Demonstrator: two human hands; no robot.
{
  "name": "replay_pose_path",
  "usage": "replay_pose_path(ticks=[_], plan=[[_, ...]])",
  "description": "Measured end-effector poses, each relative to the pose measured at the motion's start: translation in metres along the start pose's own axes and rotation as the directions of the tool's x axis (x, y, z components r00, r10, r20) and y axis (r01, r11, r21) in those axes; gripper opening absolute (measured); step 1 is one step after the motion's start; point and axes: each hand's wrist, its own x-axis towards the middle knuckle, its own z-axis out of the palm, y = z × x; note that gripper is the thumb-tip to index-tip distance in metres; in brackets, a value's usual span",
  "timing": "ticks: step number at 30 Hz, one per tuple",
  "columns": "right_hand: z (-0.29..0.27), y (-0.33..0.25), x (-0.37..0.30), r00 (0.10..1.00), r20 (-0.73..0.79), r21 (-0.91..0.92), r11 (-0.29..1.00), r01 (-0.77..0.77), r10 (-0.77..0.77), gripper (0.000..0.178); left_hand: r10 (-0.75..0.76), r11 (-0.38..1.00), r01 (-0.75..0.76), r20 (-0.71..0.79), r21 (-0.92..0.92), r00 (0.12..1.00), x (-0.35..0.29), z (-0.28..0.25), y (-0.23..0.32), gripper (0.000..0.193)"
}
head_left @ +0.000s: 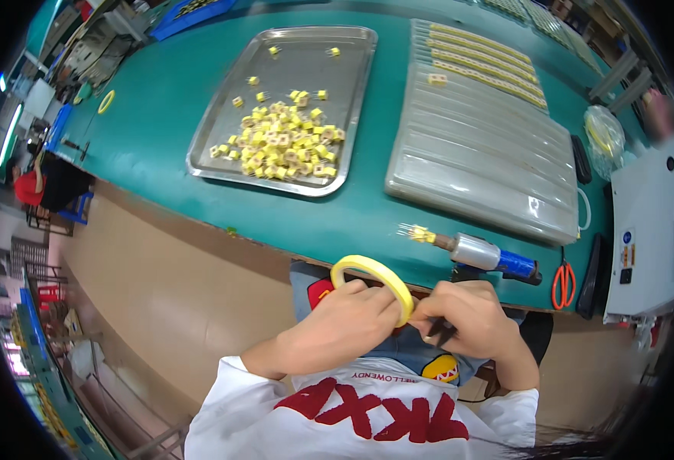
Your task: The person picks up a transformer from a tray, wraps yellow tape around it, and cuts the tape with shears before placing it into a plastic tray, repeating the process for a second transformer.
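A roll of yellow tape (373,267) is in my left hand (341,326), whose fingers are closed around it over my lap, just off the table's front edge. My right hand (471,318) is closed close beside the roll, gripping a slim dark tool (440,331) whose kind I cannot make out. The fingertips of both hands nearly meet at the roll's right side. Beyond the right hand, on the table, lies a cylindrical holder (478,251) with a silver body and blue end. Small yellow parts with wire leads (421,234) sit at its left tip.
A metal tray (298,57) holds a pile of small yellow components (283,142). Right of it lies a stack of clear plastic tubes (478,153), with filled yellow rows (490,65) at the far end. Orange-handled scissors (564,285) and a white machine (647,230) are at right.
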Motion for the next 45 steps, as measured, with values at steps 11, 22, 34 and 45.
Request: replay_pose_path(ticks=[11,22,34,45], plan=[[0.005,-0.003,0.002,0.990,-0.110,-0.168,0.984,0.064,-0.084,0.044,0.055,0.936,-0.082,-0.089,-0.341,0.994,0.000,-0.002,-0.005,0.027],[0.006,-0.016,0.010,0.991,-0.102,-0.201,0.978,0.061,-0.083,0.035,0.017,0.899,-0.025,-0.023,-0.436,1.000,0.004,-0.019,-0.013,0.033],[-0.047,-0.024,0.080,0.991,-0.100,-0.296,0.948,-0.119,0.093,0.013,-0.186,0.381,-0.032,-0.110,-0.924,0.976,0.027,-0.018,-0.018,0.035],[-0.065,-0.002,0.097,0.837,0.206,0.152,0.829,-0.539,0.506,0.008,-0.231,0.282,0.055,-0.012,-0.958,0.973,0.033,-0.014,-0.016,0.043]])
